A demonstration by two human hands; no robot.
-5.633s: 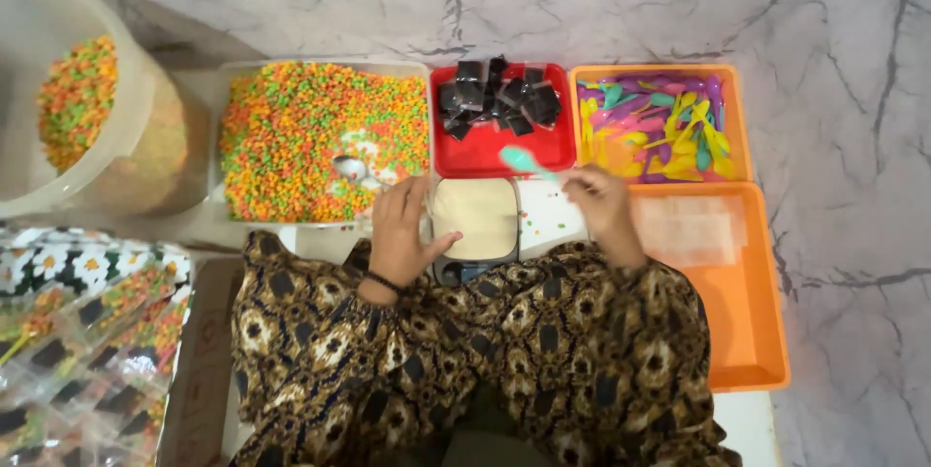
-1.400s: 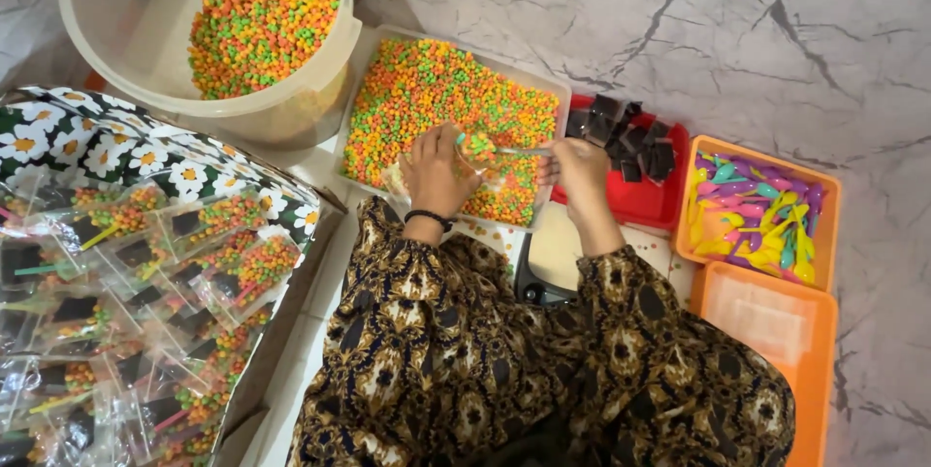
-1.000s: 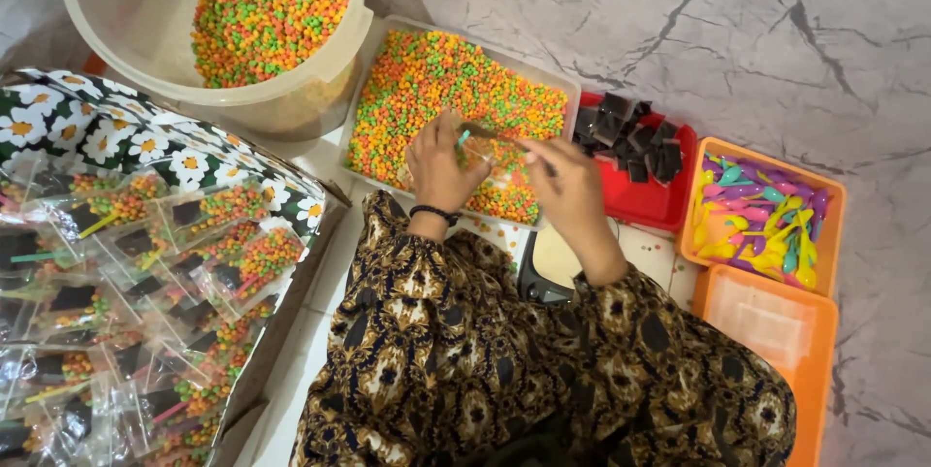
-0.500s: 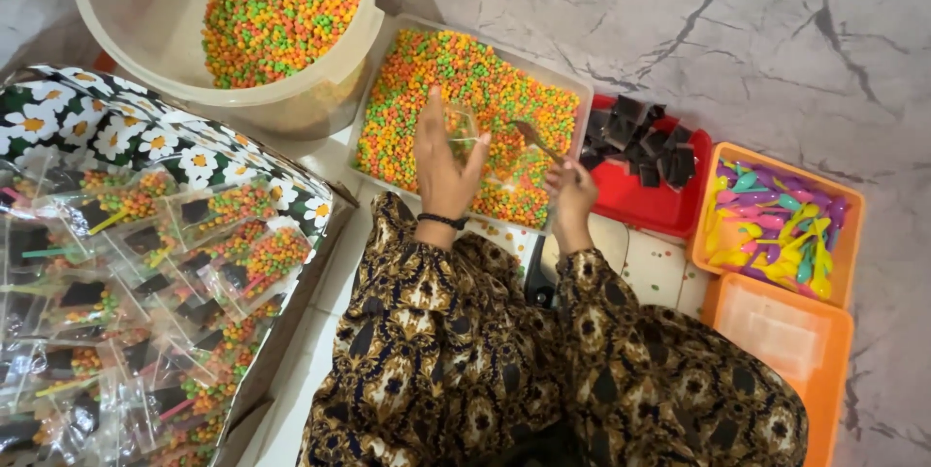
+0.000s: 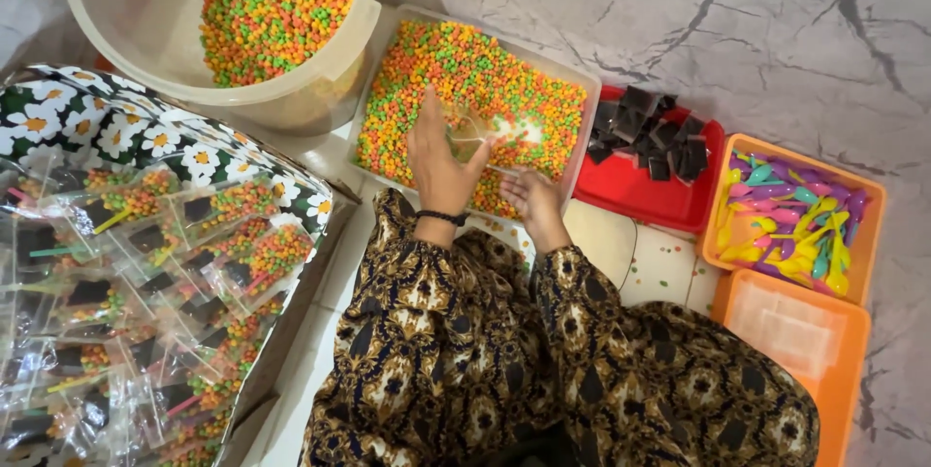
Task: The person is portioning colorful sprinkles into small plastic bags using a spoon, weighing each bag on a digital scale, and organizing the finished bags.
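Observation:
My left hand (image 5: pixel 436 164) is raised over a clear tray (image 5: pixel 586 91) full of orange, green and yellow pellets. It pinches a small clear plastic bag (image 5: pixel 477 129) that hangs just above the pellets. My right hand (image 5: pixel 531 197) lies palm up at the tray's near edge, just right of the left hand, with its fingers curled. Whether it holds anything is unclear. Both arms wear dark, gold-patterned sleeves, and a black band circles the left wrist.
A pale bucket (image 5: pixel 361 32) of the same pellets stands far left. A red tray (image 5: pixel 621 207) holds black squares, an orange tray (image 5: pixel 725 234) coloured plastic spoons, another orange tray (image 5: pixel 842 391) clear bags. Filled bags (image 5: pixel 145 263) pile on a floral cloth at left.
My left hand has lifted with the clear bag above the pellets. My right hand has drawn back from over the tray to its near edge.

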